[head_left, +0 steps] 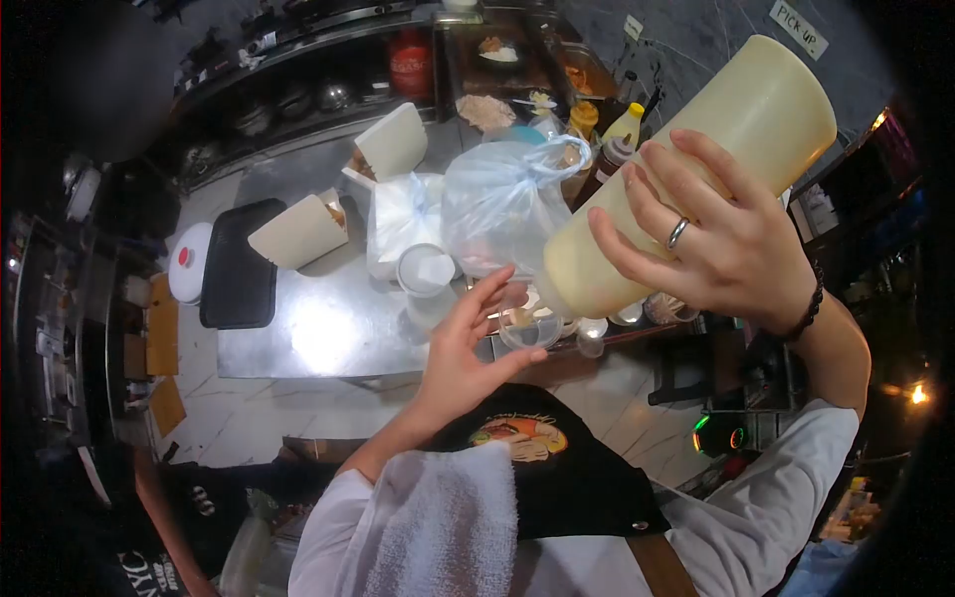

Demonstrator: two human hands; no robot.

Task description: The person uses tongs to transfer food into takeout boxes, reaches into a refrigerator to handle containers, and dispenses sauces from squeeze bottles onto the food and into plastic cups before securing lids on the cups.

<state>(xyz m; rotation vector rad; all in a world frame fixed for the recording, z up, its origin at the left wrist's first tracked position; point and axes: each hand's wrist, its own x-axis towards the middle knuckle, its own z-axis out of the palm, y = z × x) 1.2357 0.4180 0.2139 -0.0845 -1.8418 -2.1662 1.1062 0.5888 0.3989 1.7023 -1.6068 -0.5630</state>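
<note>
My right hand is wrapped round a large pale-yellow squeeze bottle, tipped with its narrow end down to the left. Under that end, my left hand holds a small clear plastic cup between thumb and fingers. Some pale stuff shows in the cup; whether any is flowing from the bottle I cannot tell. Close to my left fingers stand a clear container with white contents and a knotted translucent plastic bag.
On the metal table are a black tray, paper food boxes and a bagged white box. Sauce bottles crowd the back right. A white towel hangs over my left arm. Another person's arm shows at lower left.
</note>
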